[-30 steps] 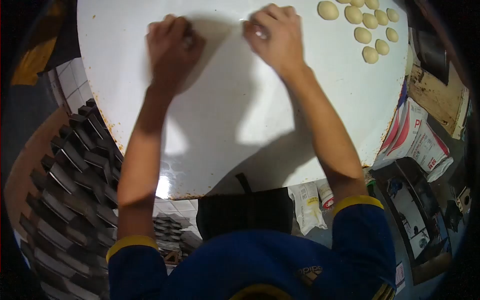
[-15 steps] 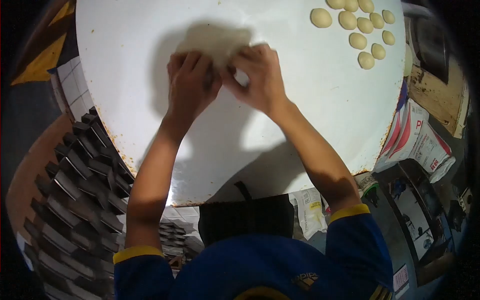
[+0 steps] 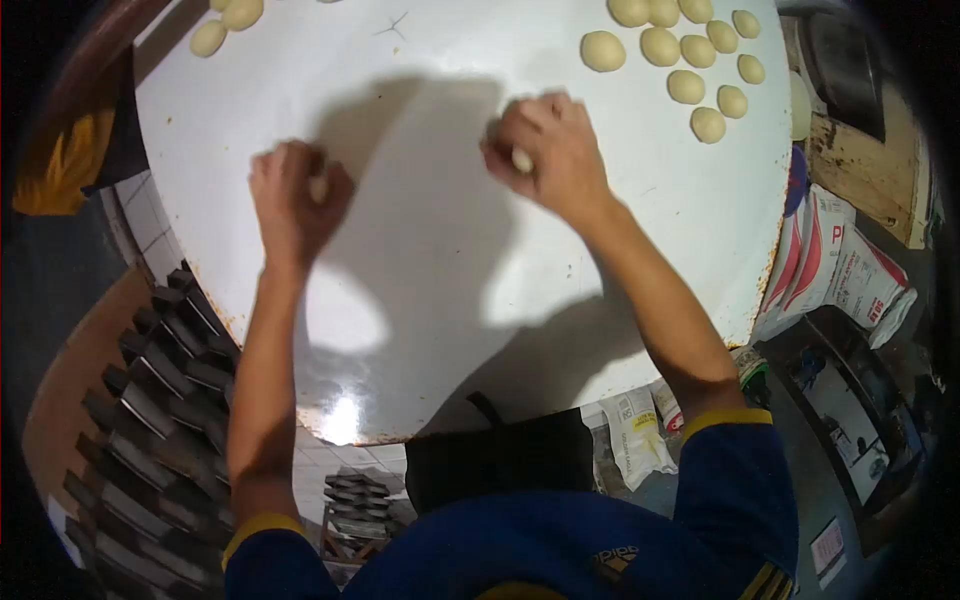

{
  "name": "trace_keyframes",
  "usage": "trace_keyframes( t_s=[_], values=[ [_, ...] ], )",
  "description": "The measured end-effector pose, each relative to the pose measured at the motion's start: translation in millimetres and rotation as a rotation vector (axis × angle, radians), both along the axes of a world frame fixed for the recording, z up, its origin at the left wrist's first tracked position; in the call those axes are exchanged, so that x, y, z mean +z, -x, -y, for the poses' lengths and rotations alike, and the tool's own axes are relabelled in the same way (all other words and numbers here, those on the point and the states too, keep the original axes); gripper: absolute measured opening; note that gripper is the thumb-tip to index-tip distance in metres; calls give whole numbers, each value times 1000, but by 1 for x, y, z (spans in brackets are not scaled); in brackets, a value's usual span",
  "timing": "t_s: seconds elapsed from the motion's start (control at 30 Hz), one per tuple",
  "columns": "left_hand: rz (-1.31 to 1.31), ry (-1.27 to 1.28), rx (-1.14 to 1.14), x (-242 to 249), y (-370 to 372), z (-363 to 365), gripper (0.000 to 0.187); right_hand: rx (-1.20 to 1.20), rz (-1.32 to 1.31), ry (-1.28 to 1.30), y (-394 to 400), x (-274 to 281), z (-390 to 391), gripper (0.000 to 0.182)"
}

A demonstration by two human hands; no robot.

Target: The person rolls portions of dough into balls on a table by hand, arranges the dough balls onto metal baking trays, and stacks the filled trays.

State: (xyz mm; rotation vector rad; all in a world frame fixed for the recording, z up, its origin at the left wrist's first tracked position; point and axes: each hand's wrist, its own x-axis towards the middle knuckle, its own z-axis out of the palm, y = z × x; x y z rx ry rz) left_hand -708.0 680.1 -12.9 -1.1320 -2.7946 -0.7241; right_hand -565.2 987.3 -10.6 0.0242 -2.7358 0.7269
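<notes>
My left hand [image 3: 290, 205] is over the left part of the white tabletop [image 3: 420, 240], its fingers curled round a small dough ball [image 3: 318, 188] that shows only between thumb and fingers. Well apart from it, my right hand [image 3: 558, 155] is cupped in the same way round another dough ball [image 3: 522, 160]. Most of both dough balls is hidden by the fingers. To the right of my right hand, and nearest to it, lies a group of pale round dough balls [image 3: 686, 87].
More dough balls [image 3: 208, 38] lie at the table's far left. Stacked dark metal pans [image 3: 150, 400] stand on the floor to the left. Printed sacks [image 3: 850, 270] lean at the right, and a white bag [image 3: 638, 440] lies below the table's front edge.
My hands were close together at the table's middle and have moved apart, the left one to the left and the right one slightly right. The camera view has shifted, showing dough balls at far left.
</notes>
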Motion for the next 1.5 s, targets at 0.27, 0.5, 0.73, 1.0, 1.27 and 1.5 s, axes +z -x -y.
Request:
trace_keyframes(
  t_s=[0.27,0.5,0.73,1.0,1.27,1.5],
  values=[
    [92,-95,-77,17,-10,-68,26,51,49,284,26,18,34,17],
    [442,195,15,88,8,-59,43,209,481,544,15,46,-42,34],
    [313,-267,-236,67,25,-234,42,-231,63,307,89,72,-174,48],
    [179,-381,-31,33,34,-220,63,-123,-3,-9,138,72,-157,45],
    [-9,-147,267,17,113,-150,50,72,-16,-308,229,31,-27,36],
    [-46,-353,170,53,79,-116,38,205,226,-60,185,94,-14,40]
  ],
)
